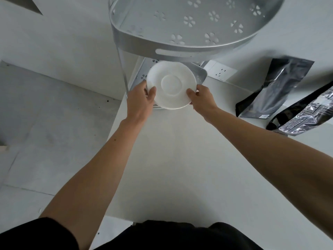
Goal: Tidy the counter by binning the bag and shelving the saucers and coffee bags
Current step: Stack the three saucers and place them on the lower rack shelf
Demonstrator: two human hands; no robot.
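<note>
- Two hands grasp a round white ceramic saucer (171, 85) by opposite edges: left hand (139, 101) on its left rim, right hand (201, 100) on its right rim, thumbs on the upper face.
- Saucer is held level at the mouth of the lower tier (199, 73) of a grey perforated metal shelf rack (180, 51), under the curved upper tier. A second rim seems to show beneath it; whether this is a stack cannot be confirmed.
- Two black-and-silver foil coffee bags (275, 89) lie on the white bench (180, 159), right of the rack, well apart from the hands.
- No bin is in view.
- Step in hand, by judgement: shelving the saucers.
- Next move calls for sliding the saucer fully inward, clear of the upper tier's rim, then releasing; coffee bags remain to shelve.
</note>
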